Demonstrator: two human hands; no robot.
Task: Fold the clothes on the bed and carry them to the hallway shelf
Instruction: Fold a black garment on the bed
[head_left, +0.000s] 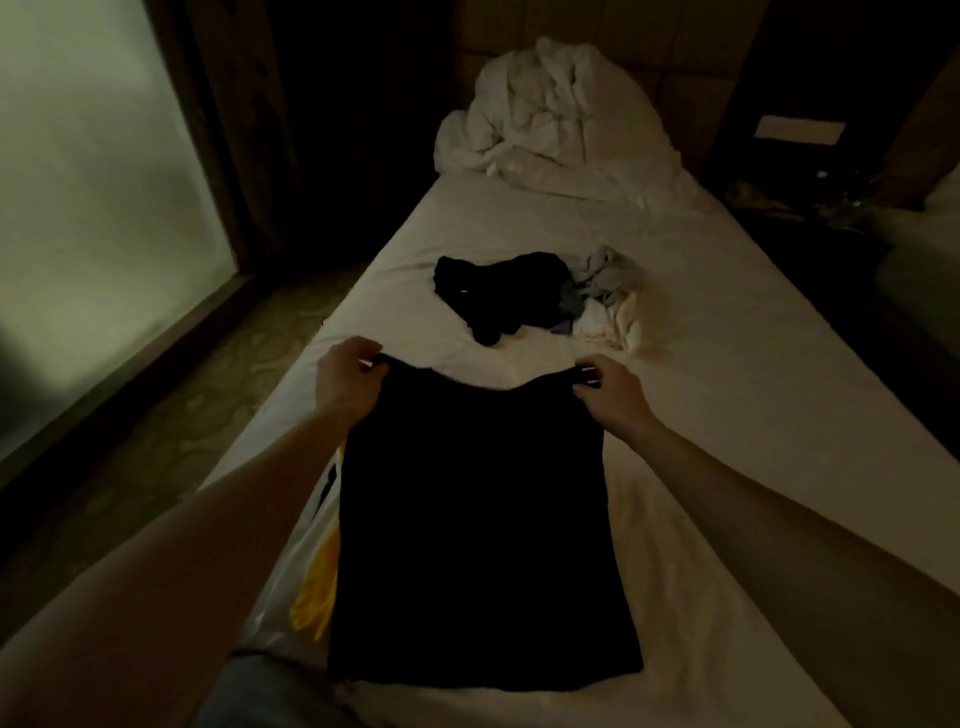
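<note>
Two hands hold a black garment (478, 530) by its far corners over the near end of the bed (727, 364). Far left stands a pale frosted window (93, 208) in a dark wooden frame, with patterned carpet (171, 415) running between it and the bed. The left hand (347, 375) pinches the garment's far left corner, fingers curled onto the hem. Beside the left forearm, at the bed's near left edge, a white and yellow plastic bag (311, 587) peeks out from under the cloth. The garment itself lies spread flat and dark on the white sheet, its far edge dipping between the two grips. Beyond it, mid-bed, sits a crumpled black piece of clothing (498, 291), touching a small heap of grey and cream clothes (608, 296) on its right. At the head of the bed a white duvet (556, 114) is bunched high. The right hand (610, 387) pinches the garment's far right corner between thumb and curled fingers. Far right, a dark bedside table (810, 192) carries small items too dim to identify.
</note>
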